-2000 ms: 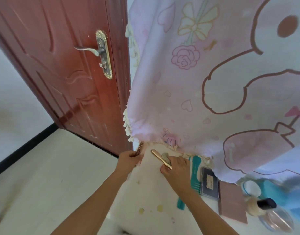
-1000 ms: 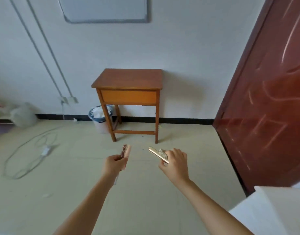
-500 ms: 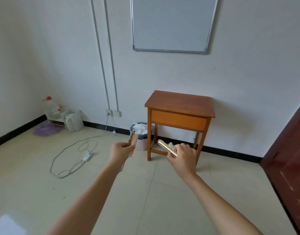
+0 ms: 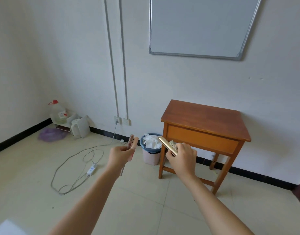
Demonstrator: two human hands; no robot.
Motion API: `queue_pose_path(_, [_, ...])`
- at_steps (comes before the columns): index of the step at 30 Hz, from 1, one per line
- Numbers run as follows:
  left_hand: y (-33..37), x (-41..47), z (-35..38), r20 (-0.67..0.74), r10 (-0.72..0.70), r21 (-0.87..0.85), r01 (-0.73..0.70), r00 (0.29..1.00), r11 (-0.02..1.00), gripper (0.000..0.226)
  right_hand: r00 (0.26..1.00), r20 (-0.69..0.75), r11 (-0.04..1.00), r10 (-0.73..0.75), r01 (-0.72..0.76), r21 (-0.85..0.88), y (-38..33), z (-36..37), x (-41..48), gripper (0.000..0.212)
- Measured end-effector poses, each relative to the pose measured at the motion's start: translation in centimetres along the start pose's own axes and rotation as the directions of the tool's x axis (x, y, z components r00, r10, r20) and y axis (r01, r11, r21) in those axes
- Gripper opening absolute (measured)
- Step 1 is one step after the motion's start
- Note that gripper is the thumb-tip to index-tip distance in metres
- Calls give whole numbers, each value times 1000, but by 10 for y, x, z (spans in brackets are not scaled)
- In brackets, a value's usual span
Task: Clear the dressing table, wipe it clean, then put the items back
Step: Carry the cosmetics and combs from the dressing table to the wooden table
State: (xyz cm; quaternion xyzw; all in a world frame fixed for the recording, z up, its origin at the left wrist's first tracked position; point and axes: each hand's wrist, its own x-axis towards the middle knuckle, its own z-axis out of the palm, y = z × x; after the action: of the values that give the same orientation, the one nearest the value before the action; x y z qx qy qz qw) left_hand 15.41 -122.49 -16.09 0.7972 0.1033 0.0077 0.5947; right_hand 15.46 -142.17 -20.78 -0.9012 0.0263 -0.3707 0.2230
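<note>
My left hand (image 4: 119,156) is closed around a few slim pink and brown sticks (image 4: 132,142) that poke up from the fist. My right hand (image 4: 180,156) grips a slim gold bar (image 4: 167,145) together with a small pale crumpled item (image 4: 173,144). Both hands are held out at chest height, apart from each other. Ahead and slightly right stands a small brown wooden table (image 4: 205,116) against the white wall, its top bare. The dressing table is out of view.
A pink bin with a blue rim (image 4: 150,150), full of white paper, stands left of the wooden table. A grey cable with a switch (image 4: 91,169) loops over the tiled floor. A bottle, kettle and purple bag (image 4: 51,134) sit in the left corner. A whiteboard (image 4: 196,26) hangs above.
I have turned away from the dressing table and door toward the room. The wooden table and bin are now closer. Both hands keep the same items.
</note>
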Motion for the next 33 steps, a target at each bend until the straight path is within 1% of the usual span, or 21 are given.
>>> queue_pose_path(3, [-6,41,6,20,-35,-42,36,999,998,25,1000,20,999,-18,18,-39,4,28,20,25])
queue_pose_path(8, [-1,124,13,82,-17,-73,23,996,997,18,1000,-2,992,-22,22,-120,14,75,65,27])
queue_pose_path(11, [10,182,13,97,-12,-67,19,995,998,27,999,-33,986,9,-14,-168,16,100,102,27])
queue_pose_path(14, [27,241,20,156,6,-61,3,988,998,26,997,-66,974,30,-44,-221,20,122,139,26])
queue_pose_path(16, [37,277,31,199,33,-80,-17,979,997,29,994,-91,965,64,-85,-246,28,138,158,26])
queue_pose_path(18, [41,301,50,239,42,-98,-19,970,995,34,988,-98,950,121,-144,-279,41,151,167,25])
queue_pose_path(19, [40,308,62,262,37,-98,-12,964,995,33,985,-85,939,153,-172,-297,49,156,168,25])
queue_pose_path(23, [28,333,111,360,-56,-32,72,931,997,13,966,-63,891,250,-255,-375,85,169,171,28])
queue_pose_path(26, [29,357,151,382,-98,12,101,919,995,11,956,-100,867,276,-293,-403,120,171,191,28])
queue_pose_path(29, [44,382,193,394,-46,6,47,918,999,13,947,-126,854,295,-320,-411,160,174,214,28])
queue_pose_path(33, [67,415,246,387,-15,-6,19,922,1000,24,952,-86,869,295,-305,-389,208,185,247,27])
